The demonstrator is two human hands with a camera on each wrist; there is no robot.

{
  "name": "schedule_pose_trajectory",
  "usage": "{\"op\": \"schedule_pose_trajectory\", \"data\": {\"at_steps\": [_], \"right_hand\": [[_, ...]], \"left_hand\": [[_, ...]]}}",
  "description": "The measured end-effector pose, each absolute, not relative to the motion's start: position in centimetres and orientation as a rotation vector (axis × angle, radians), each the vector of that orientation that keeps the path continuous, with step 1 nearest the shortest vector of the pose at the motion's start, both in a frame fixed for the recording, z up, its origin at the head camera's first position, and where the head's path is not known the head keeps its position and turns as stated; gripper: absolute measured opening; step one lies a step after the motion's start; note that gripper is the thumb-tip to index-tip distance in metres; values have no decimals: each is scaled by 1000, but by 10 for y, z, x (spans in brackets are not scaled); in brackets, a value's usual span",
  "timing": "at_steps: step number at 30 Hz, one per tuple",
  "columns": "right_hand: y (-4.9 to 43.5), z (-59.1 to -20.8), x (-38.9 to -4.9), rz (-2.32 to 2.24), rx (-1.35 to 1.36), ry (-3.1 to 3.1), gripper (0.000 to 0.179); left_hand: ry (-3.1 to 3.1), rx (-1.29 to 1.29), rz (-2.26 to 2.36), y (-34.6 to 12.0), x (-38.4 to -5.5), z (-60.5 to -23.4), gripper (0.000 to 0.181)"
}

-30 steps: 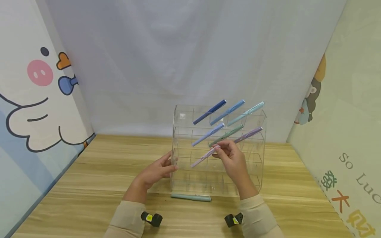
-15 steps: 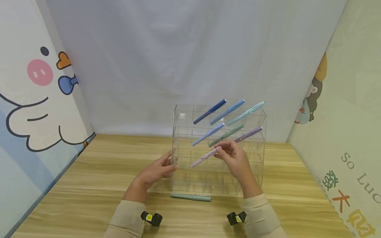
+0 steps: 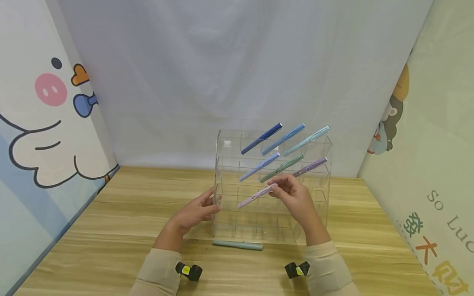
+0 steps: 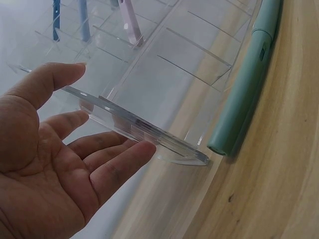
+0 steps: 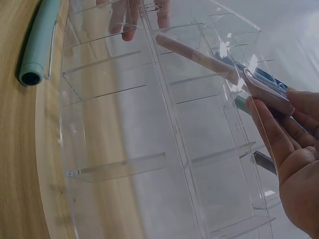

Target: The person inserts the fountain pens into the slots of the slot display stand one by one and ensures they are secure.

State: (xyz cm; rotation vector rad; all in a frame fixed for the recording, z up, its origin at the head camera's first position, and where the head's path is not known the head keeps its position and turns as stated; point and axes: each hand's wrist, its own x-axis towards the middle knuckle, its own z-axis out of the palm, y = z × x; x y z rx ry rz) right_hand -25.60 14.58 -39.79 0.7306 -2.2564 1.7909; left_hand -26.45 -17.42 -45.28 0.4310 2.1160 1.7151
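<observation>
A clear acrylic pen rack [image 3: 272,213] with tiered compartments stands on the table. My right hand [image 3: 296,201] pinches the cap end of a pale pink pen [image 3: 252,199] between thumb and fingers. This pen leans at a slant, its lower end inside a third-tier compartment of the rack. At the rack's left side panel, my left hand [image 3: 194,211] has its fingers spread and relaxed, fingertips right at the panel, as the left wrist view shows. A mint green pen [image 3: 238,245] lies on the table before the rack's front edge.
Navy [image 3: 261,139], blue [image 3: 283,139] and light cyan [image 3: 306,141] pens lean in the top tier. Below them sit periwinkle [image 3: 258,167], green [image 3: 281,168] and purple [image 3: 310,167] pens. A pale curtain [image 3: 237,74] hangs behind; printed panels flank the wooden table [image 3: 148,193].
My right hand and forearm have shifted slightly right and down while still pinching the pink pen, whose cap end has dipped a little. My left hand has kept its place.
</observation>
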Motion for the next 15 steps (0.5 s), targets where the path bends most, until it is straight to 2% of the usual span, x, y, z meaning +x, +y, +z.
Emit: {"op": "schedule_pose_trajectory", "data": {"at_steps": [6, 15], "right_hand": [[153, -391, -253, 1705, 728, -2288, 30], [175, -360, -236, 1503, 688, -2172, 33]], "left_hand": [[2110, 424, 1722, -175, -263, -451, 81], [2115, 423, 1727, -174, -264, -452, 79]]}}
